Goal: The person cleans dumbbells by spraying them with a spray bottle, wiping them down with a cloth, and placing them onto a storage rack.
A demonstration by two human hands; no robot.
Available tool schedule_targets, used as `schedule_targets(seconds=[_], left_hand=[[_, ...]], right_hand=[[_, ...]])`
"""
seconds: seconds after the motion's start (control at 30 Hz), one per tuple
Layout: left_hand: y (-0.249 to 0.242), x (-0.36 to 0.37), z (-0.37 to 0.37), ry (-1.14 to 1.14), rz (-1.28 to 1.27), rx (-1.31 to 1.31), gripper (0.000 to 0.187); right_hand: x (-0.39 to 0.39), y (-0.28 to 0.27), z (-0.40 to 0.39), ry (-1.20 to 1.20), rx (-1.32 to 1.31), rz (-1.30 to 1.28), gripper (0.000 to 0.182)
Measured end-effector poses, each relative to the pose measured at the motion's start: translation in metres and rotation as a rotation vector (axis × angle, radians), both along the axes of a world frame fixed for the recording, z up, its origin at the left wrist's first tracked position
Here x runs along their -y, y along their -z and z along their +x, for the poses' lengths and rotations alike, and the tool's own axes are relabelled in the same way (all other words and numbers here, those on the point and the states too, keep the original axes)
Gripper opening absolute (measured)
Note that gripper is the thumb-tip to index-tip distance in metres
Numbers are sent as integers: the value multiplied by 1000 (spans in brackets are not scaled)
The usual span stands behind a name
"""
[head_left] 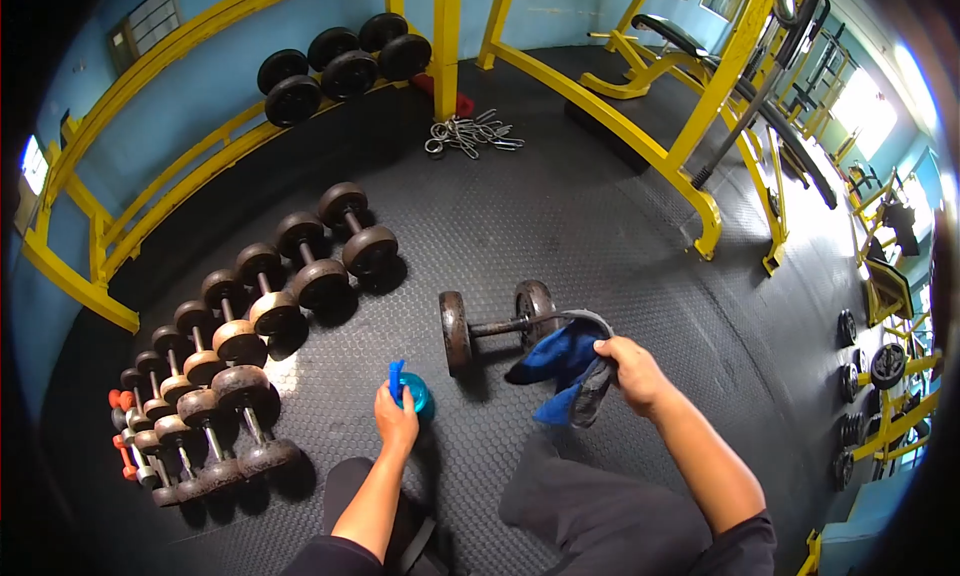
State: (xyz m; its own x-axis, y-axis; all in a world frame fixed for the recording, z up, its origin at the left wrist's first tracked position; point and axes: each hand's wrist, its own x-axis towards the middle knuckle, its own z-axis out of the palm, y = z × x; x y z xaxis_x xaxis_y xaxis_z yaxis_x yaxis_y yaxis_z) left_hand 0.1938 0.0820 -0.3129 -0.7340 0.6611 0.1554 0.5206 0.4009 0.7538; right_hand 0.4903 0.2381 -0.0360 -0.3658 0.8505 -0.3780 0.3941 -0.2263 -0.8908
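My left hand (397, 418) is closed around a teal spray bottle (416, 394) with a blue top, low in the middle of the view. To its right, my right hand (630, 369) grips a blue and grey cloth (575, 371) that hangs down from the fingers. Just behind the cloth, a worn dark dumbbell (456, 333) lies on the black textured floor, and the cloth overlaps its right end. Whether cloth and dumbbell touch, I cannot tell.
Several dumbbells (322, 283) stand in rows on the floor at the left. A yellow rack (180, 176) holds more dumbbells behind them. Metal clips (470, 136) lie near its post. Yellow gym machines (640, 126) and weight plates (887, 366) are at the right.
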Motion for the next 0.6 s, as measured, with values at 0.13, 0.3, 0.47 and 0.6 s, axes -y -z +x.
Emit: schedule_targets(seconds=[0.13, 0.3, 0.47, 0.6], left_hand=[[-23, 0, -13, 86, -90, 95, 46], [-64, -11, 8, 386, 181, -194, 61], [-65, -80, 42, 469, 327, 520, 68], [-29, -107, 44, 551, 469, 1108, 88]], right_hand=[[-13, 116, -18, 212, -732, -491, 37], [23, 224, -59, 42, -710, -209, 45], [3, 204, -120, -463, 6, 547, 64], [-43, 208, -158, -516, -23, 765, 58]])
